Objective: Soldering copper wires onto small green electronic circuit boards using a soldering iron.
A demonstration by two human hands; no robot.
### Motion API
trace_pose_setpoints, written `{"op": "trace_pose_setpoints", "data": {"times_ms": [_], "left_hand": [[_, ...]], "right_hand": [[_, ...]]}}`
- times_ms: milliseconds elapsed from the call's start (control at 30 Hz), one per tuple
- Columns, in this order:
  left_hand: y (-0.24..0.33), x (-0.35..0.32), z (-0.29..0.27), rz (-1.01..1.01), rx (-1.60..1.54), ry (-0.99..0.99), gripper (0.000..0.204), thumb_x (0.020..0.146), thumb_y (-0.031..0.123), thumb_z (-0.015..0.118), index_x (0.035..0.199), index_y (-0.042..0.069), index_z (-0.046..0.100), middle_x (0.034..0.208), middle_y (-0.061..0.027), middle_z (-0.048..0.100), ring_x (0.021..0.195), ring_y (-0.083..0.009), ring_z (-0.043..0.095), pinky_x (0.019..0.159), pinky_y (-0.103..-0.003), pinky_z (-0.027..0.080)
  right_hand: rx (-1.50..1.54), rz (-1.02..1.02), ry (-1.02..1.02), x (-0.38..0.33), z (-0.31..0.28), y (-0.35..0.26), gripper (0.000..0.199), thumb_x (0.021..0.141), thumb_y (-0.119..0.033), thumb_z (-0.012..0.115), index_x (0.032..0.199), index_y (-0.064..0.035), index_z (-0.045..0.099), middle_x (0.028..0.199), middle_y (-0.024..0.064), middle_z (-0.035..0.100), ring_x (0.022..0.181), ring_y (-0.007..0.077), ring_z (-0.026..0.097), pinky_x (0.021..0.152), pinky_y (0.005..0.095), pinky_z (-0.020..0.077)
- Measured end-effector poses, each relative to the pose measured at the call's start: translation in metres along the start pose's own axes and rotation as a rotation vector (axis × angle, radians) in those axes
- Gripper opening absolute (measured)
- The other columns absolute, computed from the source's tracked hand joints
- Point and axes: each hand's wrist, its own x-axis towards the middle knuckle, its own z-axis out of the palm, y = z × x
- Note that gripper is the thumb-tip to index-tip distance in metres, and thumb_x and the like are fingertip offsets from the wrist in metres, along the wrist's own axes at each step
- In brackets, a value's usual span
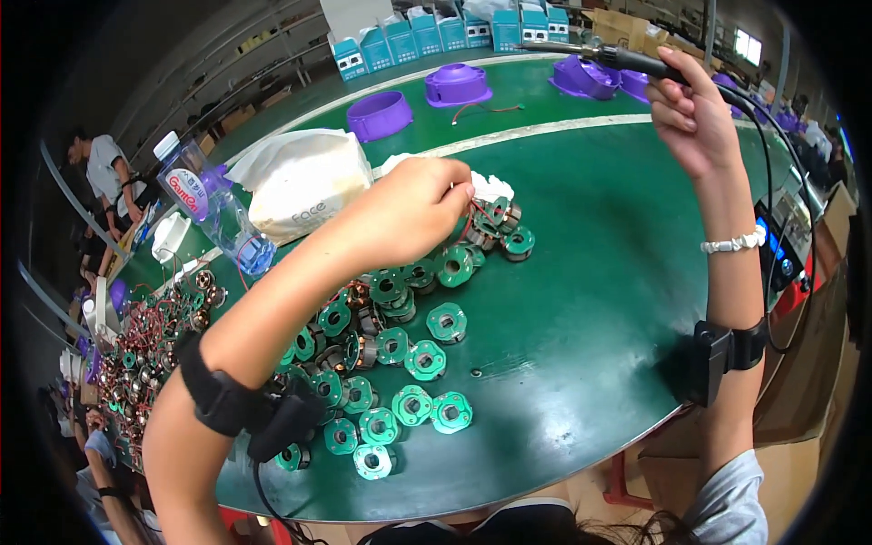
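We are pinching a red wire [471, 211] in our left hand [420, 213], the nearer one, with its coil [504, 214] lying just right of the fingertips; our right hand [698, 123] is gripping the iron [622, 58] well apart, tip pointing left.

The green table [581, 318] bears green-topped coils [461, 411], a bottle [222, 218], a packet [309, 186].

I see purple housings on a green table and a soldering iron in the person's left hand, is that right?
Wrong side: the head view shows the soldering iron in the right hand. The purple housings are indeed on the green table.
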Motion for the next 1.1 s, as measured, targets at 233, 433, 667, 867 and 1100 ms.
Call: {"op": "trace_pose_setpoints", "data": {"times_ms": [233,433,667,867,1100], "left_hand": [[-0.007,0.002,0.003,0.080,0.339,-0.054,0.026,0.088,0.016,0.040,0.080,-0.004,0.054,0.068,-0.0202,0.055,0.068,-0.0328,0.056,0.064,-0.039,0.042],[-0.006,0.004,0.004,0.006,0.240,-0.046,0.033,0.089,0.023,0.043,0.072,-0.004,0.052,0.058,-0.0144,0.051,0.054,-0.0255,0.050,0.056,-0.036,0.042],[0.000,0.007,0.003,-0.174,-0.001,-0.036,0.034,0.085,0.025,0.046,0.071,-0.004,0.058,0.065,-0.0226,0.055,0.064,-0.0362,0.055,0.063,-0.042,0.044],[0.004,0.004,-0.018,-0.160,0.307,-0.425,0.046,0.089,0.035,0.044,0.064,-0.002,0.056,0.055,-0.0044,0.052,0.052,-0.0143,0.051,0.053,-0.032,0.043],[-0.004,0.007,-0.006,-0.415,-0.408,-0.222,0.043,0.090,0.034,0.045,0.054,0.011,0.037,0.045,0.0052,0.031,0.039,-0.0054,0.028,0.038,-0.023,0.023]], "right_hand": [[0.007,0.019,0.079,0.001,-0.011,0.001,0.012,0.080,-0.011,0.057,0.078,-0.0045,0.048,0.053,-0.0004,0.041,0.041,0.0019,0.026,0.032,0.0142,0.0201],[0.043,0.023,0.083,0.000,-0.013,0.003,0.013,0.080,-0.011,0.058,0.081,-0.0043,0.047,0.053,-0.0003,0.040,0.041,0.0017,0.027,0.031,0.0134,0.0205],[0.064,0.047,0.111,0.000,-0.016,0.005,0.015,0.080,-0.010,0.058,0.077,-0.0041,0.045,0.053,0.0002,0.041,0.041,0.0018,0.027,0.031,0.0138,0.0206],[0.067,0.031,0.099,0.000,-0.018,0.003,0.015,0.080,-0.010,0.058,0.078,-0.0037,0.044,0.053,0.0002,0.041,0.041,0.0021,0.027,0.031,0.0136,0.0205],[0.091,0.020,0.182,-0.002,-0.011,0.006,0.015,0.083,-0.010,0.054,0.074,-0.0017,0.046,0.053,-0.0004,0.039,0.041,0.0016,0.027,0.029,0.0130,0.0203]]}}
